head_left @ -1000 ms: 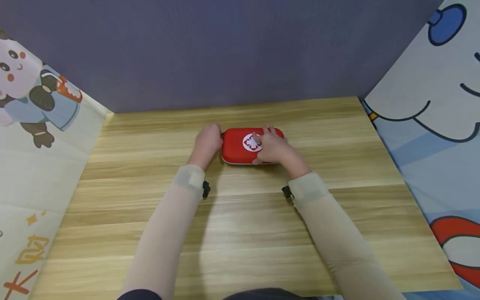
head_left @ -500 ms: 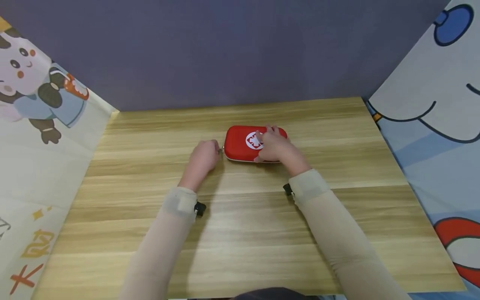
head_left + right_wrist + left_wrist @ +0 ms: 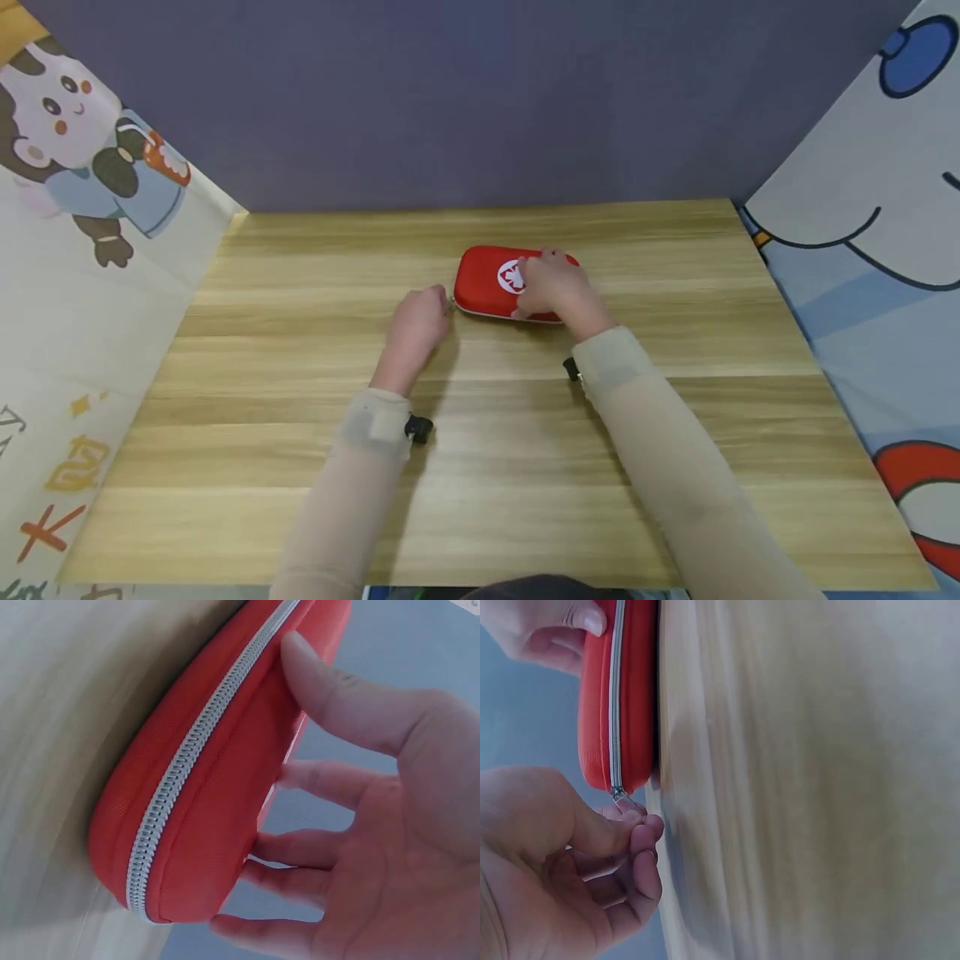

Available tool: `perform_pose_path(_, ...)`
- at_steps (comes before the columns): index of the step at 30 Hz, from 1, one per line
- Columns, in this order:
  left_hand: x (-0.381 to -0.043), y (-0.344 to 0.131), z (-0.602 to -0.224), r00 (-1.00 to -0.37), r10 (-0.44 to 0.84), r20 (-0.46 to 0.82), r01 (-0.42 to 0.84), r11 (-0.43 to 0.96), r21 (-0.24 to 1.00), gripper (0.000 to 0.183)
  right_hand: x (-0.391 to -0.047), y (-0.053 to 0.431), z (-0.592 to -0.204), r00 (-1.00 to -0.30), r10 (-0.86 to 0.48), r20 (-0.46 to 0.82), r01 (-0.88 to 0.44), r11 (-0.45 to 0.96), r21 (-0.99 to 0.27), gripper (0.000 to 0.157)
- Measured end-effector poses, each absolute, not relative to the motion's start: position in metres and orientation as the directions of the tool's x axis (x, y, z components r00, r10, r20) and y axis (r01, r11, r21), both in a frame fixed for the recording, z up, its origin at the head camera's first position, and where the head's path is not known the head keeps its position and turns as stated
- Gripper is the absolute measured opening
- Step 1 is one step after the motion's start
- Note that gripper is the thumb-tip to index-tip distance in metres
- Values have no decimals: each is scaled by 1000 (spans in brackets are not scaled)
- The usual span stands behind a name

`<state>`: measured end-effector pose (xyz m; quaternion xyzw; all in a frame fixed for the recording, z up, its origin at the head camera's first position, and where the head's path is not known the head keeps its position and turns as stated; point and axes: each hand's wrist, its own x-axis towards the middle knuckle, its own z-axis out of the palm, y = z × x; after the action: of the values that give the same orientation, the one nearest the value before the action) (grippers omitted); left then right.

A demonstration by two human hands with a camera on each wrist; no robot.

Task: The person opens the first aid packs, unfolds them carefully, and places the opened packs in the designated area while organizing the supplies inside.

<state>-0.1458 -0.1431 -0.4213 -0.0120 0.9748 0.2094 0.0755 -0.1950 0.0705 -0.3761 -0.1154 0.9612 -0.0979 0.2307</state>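
Note:
A red zippered first-aid case (image 3: 478,282) with a white round emblem lies on the wooden table, slightly skewed. At its left end, my left hand (image 3: 420,321) pinches the small metal zipper pull (image 3: 622,799) between thumb and curled forefinger. The silver zipper (image 3: 615,705) looks closed along the side seen in the left wrist view. My right hand (image 3: 558,287) holds the case's right half from above. Its thumb (image 3: 322,690) presses the near side while the spread fingers lie over the lid. That hand hides part of the emblem and the right end.
The pale wooden table (image 3: 480,500) extends around the case on all sides. A dark grey-blue panel (image 3: 450,100) rises behind it. Cartoon-printed walls (image 3: 862,333) stand to the left and right.
My left hand has come nearer around the case's left end with the zipper pull, then shifted slightly right. The case has turned a little under my right hand, and the head view has shifted slightly.

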Motion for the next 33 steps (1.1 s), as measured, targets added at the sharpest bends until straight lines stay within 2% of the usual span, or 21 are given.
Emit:
perform_pose_path(7,-156,-131,-434,-983,50,-177,-25,917,398,6,-204,76,-387,-883,-236,-406,-166,965,-202,74)
perform_pose_path(11,-163,-123,-435,-989,49,-137,-8,921,389,9,-209,75,-387,-904,-211,-373,-144,969,-201,72)
perform_pose_path(15,-169,-114,-433,-990,64,-123,10,918,397,9,-210,71,-383,-920,-168,-354,-116,980,-163,78)
perform_pose_path(22,-186,-106,-436,-985,87,-152,0,867,498,10,-205,64,-383,-947,-90,-308,-84,996,-31,94)
perform_pose_path(27,-197,-107,-432,-964,125,-233,0,881,473,19,-196,70,-375,-910,-106,-402,-105,994,-25,108)
perform_pose_path(30,-204,-107,-426,-932,164,-324,-3,890,457,28,-191,73,-366,-878,-127,-461,-121,992,-44,116)
perform_pose_path(33,-211,-108,-417,-892,173,-418,-61,870,490,31,-187,75,-358,-867,-147,-477,-142,989,-46,117)
